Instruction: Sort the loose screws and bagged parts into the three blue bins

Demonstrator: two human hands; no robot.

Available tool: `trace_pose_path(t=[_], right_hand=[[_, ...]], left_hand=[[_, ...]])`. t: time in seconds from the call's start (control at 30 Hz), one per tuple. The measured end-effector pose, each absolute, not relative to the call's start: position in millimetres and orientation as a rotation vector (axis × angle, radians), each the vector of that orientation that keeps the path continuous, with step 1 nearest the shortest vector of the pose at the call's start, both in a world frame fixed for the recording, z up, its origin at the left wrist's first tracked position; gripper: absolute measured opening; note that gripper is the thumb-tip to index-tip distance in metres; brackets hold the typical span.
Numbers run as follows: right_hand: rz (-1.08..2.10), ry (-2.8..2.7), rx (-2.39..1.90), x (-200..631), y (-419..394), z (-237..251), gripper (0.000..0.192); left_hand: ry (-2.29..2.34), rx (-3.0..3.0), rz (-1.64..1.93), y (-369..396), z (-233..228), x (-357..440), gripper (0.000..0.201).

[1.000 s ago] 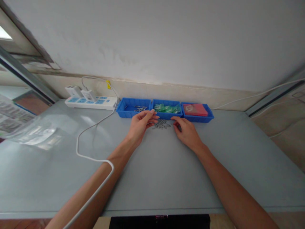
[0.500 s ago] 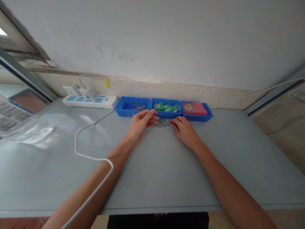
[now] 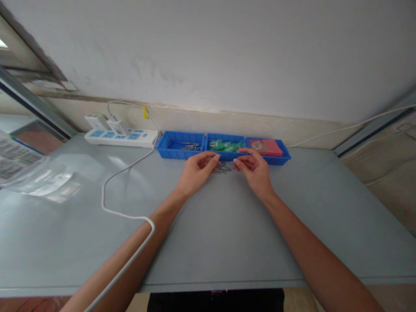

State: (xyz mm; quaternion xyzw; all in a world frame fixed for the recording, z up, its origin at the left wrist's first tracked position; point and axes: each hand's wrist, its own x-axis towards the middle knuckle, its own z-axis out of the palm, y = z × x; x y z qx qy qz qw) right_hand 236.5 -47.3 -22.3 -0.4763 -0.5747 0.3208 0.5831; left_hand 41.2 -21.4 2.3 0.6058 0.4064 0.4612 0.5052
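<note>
My left hand (image 3: 199,171) is closed in a pinch just in front of the blue bins, thumb tip against forefinger; whatever it may hold is too small to make out. Opposite it, my right hand (image 3: 256,172) has its thumb near the curled lower fingers and its forefinger lifted; a small item there cannot be made out. Between and below the fingertips lies a small pile of thin metal pins or screws (image 3: 222,168) on the grey table. Behind the hands, the middle blue bin (image 3: 227,155) holds green packets (image 3: 225,145), partly behind my right fingers.
The left blue bin (image 3: 175,153) contains more thin metal pieces (image 3: 191,146). Red packets (image 3: 267,147) fill the right blue bin (image 3: 278,161). A white power strip (image 3: 121,138) stands at the wall; its white cable (image 3: 126,213) crosses over my left forearm. Clear plastic packaging (image 3: 42,177) lies left.
Both hands have turned and drawn closer together above the pile. My right hand has risen from the pile's right edge, and my left hand has shifted slightly right.
</note>
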Motion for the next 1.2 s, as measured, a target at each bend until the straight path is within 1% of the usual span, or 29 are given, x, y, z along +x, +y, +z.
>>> trace_pose_path(t=[0.1, 0.23, 0.37, 0.47, 0.63, 0.73, 0.87, 0.93, 0.97, 1.07, 1.2], right_hand=[[0.836, -1.303, -1.086, 234.3, -48.0, -21.2, 0.04], [0.892, -1.294, -1.052, 230.7, -50.7, -18.2, 0.041], [0.947, -1.293, -1.01, 227.3, -52.7, -17.1, 0.042], [0.955, -1.312, -1.007, 226.5, -53.8, -16.9, 0.042], [0.924, -1.366, -1.008, 227.1, -54.4, -16.4, 0.04], [0.801, -1.441, -1.076, 230.0, -53.8, -17.6, 0.031], [0.426, -1.678, -1.23, 236.9, -53.7, -20.8, 0.016], [0.291, -1.814, -1.273, 239.7, -54.3, -22.5, 0.019], [0.252, -1.875, -1.29, 240.6, -54.6, -23.4, 0.021], [0.186, -2.033, -1.328, 241.9, -54.7, -26.2, 0.023], [0.168, -2.117, -1.34, 243.5, -51.8, -29.8, 0.023]], left_hand=[[0.904, 1.604, 0.992, -26.0, 0.9, 43.1, 0.038], [0.884, 1.717, 0.89, -29.3, 0.9, 42.8, 0.028], [0.94, 1.836, 0.899, -28.7, 2.1, 40.7, 0.027], [0.908, 1.886, 0.836, -28.2, 2.3, 39.8, 0.026], [0.901, 1.795, 0.815, -27.2, 2.4, 40.0, 0.022], [0.939, 1.517, 0.929, -22.2, 4.8, 37.9, 0.018], [0.955, 0.825, 1.254, -9.7, 12.8, 28.5, 0.013], [0.907, 0.57, 1.337, -4.5, 17.5, 23.4, 0.01], [0.889, 0.495, 1.351, -2.9, 19.5, 21.7, 0.012], [0.878, 0.422, 1.328, -2.9, 22.5, 20.8, 0.019], [0.906, 0.518, 1.247, -8.8, 20.9, 26.3, 0.015]])
